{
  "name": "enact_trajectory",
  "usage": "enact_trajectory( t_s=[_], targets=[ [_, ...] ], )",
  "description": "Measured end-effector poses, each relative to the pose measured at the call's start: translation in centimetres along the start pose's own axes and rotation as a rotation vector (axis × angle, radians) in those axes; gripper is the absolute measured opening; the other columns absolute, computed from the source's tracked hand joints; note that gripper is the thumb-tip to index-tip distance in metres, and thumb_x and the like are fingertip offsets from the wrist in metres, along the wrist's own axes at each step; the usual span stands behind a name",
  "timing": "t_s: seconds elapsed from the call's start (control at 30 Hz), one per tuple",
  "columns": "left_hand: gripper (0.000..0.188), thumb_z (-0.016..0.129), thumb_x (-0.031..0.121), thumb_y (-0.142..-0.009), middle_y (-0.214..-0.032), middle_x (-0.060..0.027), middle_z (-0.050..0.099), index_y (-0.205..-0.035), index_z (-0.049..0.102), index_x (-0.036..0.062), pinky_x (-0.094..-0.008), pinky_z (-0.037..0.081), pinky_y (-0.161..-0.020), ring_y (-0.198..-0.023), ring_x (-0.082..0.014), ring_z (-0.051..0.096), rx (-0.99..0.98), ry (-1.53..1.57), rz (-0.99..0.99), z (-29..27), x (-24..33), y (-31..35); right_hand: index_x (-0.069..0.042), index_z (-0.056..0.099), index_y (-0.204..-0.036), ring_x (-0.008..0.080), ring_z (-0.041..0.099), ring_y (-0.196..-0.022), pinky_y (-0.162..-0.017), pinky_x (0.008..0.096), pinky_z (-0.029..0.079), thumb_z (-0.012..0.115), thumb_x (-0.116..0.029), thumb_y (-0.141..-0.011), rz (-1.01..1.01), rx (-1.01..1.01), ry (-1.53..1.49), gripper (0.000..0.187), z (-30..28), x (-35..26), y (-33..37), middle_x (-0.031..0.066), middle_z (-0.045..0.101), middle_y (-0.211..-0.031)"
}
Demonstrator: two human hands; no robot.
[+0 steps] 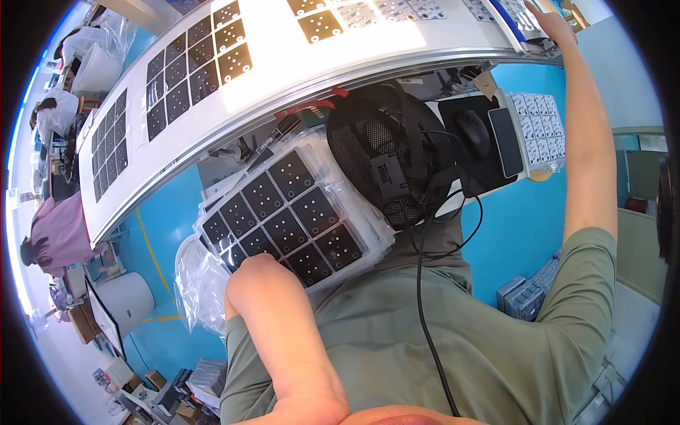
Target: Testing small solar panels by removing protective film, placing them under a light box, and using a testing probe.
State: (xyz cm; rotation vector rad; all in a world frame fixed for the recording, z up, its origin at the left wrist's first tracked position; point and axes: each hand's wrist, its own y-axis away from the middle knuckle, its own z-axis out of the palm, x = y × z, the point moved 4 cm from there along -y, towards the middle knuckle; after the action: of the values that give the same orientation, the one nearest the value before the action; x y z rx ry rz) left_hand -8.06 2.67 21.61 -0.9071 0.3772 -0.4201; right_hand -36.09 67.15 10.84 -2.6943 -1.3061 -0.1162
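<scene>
Clear plastic stack of trays (290,219) at picture centre, top layer packed with black squares dotted white, tilted and held against an olive-green shirt (397,340). Left hand (251,273) tucked under the stack's lower near edge, forearm rising from the bottom of the view; fingers hidden beneath the plastic, so impossible to say whether closed or spread. Loose clear bag (202,283) hanging just beside that hand, to its left.

Right hand (552,25) stretched far up to the top right, arm fully extended, resting on the corner of a blue-edged tray (520,21) at the end of the long white table (297,71). Fingers lost at the picture's rim; grip not readable there either. Well apart from the stack.

More black dotted squares (191,64) laid out in blocks along the table top, some at its far left end, some under bright glare near the top.

Black mesh piece with straps (386,163) just right of the stack, touching its upper edge, with a black cable (425,297) running down over the shirt. Beyond it, under the table edge: black mouse (473,131), dark flat slab (505,142), and a clear tray of small pale parts (542,131), side by side.

Blue floor (520,234) below. At far left, a person in pink (57,234) bent over, near a white bin (127,301).
</scene>
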Motion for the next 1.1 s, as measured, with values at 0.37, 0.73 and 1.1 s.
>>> enact_trajectory(
  t_s=[0.37, 0.73, 1.1],
  targets=[
    [0.037, 0.067, -0.001, -0.088, -0.128, -0.0181, 0.066, -0.124, 0.062, -0.0081, -0.0512, 0.054, -0.100, -0.119, -0.0335, 0.064, 0.020, 0.006, 0.046, -0.1, 0.2, -0.1, 0.017, 0.062, -0.120, 0.0402, 0.066, -0.109, -0.093, 0.0499, 0.052, 0.036, -0.083, -0.091, -0.003, -0.029, -0.009, 0.108, 0.4, 0.4, -0.6, 0.0309, 0.067, -0.117],
    [0.038, 0.068, -0.003, -0.085, -0.126, -0.0188, 0.066, -0.122, 0.062, -0.0082, -0.0509, 0.056, -0.097, -0.115, -0.0322, 0.066, 0.030, 0.027, 0.005, -0.1, 0.1, -0.2, 0.013, 0.063, -0.127, 0.0411, 0.062, -0.120, -0.102, 0.0492, 0.047, 0.034, -0.083, -0.091, 0.015, -0.024, -0.001, 0.106, 0.0, -0.6, 0.5, 0.0288, 0.065, -0.127],
    [0.050, 0.068, -0.002, -0.084, -0.143, -0.0222, 0.056, -0.133, 0.057, -0.0085, -0.0426, 0.058, -0.092, -0.120, -0.0313, 0.064, 0.079, 0.007, 0.103, -0.3, -0.2, -0.5, 0.001, 0.074, -0.107, 0.0327, 0.069, -0.106, -0.095, 0.0508, 0.049, 0.039, -0.091, -0.082, 0.028, -0.051, -0.035, 0.102, 2.5, 2.8, -3.0, 0.0162, 0.074, -0.101]
  ],
)
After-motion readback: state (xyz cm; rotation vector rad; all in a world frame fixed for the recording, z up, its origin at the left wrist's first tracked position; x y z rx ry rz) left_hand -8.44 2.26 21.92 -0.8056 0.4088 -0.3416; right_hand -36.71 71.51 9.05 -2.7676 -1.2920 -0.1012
